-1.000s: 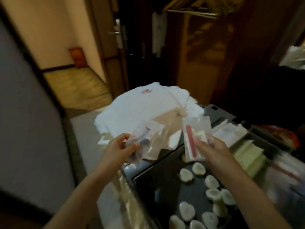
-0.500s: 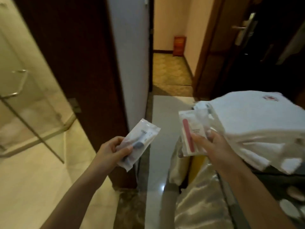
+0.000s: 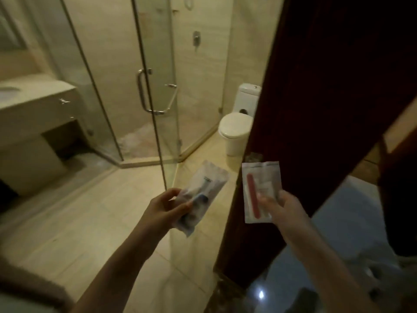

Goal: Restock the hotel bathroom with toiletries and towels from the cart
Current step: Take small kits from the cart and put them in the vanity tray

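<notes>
My left hand [image 3: 163,210] grips a clear plastic toiletry packet [image 3: 204,190] with a dark item inside, held out over the bathroom floor. My right hand [image 3: 281,205] pinches a white packet [image 3: 259,188] holding a red nail file, in front of the dark wooden door frame [image 3: 316,109]. Both packets stand upright and apart from each other. The cart and the towels are out of view.
A glass shower cabin [image 3: 144,86] with a metal handle fills the middle. A white toilet [image 3: 237,125] stands behind the door frame. The vanity counter [image 3: 33,93] with a basin runs along the left. Beige floor tiles [image 3: 79,222] spread in front.
The view has swung left from the cart and corridor into the bathroom. Both hands still hold their packets in the same way; the towels and cart have left the view.
</notes>
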`<act>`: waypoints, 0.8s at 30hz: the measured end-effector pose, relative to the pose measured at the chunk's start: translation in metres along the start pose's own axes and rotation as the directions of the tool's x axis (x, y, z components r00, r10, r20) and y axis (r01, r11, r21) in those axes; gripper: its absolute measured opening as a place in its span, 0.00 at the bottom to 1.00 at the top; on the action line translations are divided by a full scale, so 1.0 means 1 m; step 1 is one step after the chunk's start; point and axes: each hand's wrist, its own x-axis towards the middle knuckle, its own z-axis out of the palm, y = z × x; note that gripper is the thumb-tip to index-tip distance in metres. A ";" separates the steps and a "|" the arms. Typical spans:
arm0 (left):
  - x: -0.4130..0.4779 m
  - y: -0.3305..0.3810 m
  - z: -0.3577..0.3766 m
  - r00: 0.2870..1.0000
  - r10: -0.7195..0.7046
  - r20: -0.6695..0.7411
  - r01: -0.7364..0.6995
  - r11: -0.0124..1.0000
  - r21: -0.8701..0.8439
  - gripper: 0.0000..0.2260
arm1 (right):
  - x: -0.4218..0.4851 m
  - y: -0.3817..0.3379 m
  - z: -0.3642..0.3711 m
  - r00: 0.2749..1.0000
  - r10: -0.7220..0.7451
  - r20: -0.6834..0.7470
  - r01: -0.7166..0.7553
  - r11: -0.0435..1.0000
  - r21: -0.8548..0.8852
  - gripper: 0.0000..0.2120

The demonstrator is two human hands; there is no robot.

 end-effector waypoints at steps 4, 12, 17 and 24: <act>0.011 0.002 -0.054 0.988 -0.034 -0.151 0.026 0.998 -0.055 0.15 | 0.047 -0.005 0.063 0.993 -0.024 0.119 0.023 1.000 0.011 0.09; 0.030 -0.005 -0.131 0.916 -0.030 -0.400 -0.001 0.997 -0.075 0.16 | 0.131 -0.016 0.167 0.904 -0.033 0.426 0.033 0.999 0.008 0.11; 0.061 -0.008 -0.164 0.858 -0.018 -0.514 -0.024 0.997 -0.075 0.20 | 0.189 -0.027 0.225 0.824 -0.039 0.565 0.039 0.999 0.013 0.10; 0.125 -0.002 -0.203 0.735 -0.057 -0.675 -0.028 0.993 -0.114 0.10 | 0.284 -0.045 0.286 0.721 0.043 0.691 -0.119 0.991 0.063 0.10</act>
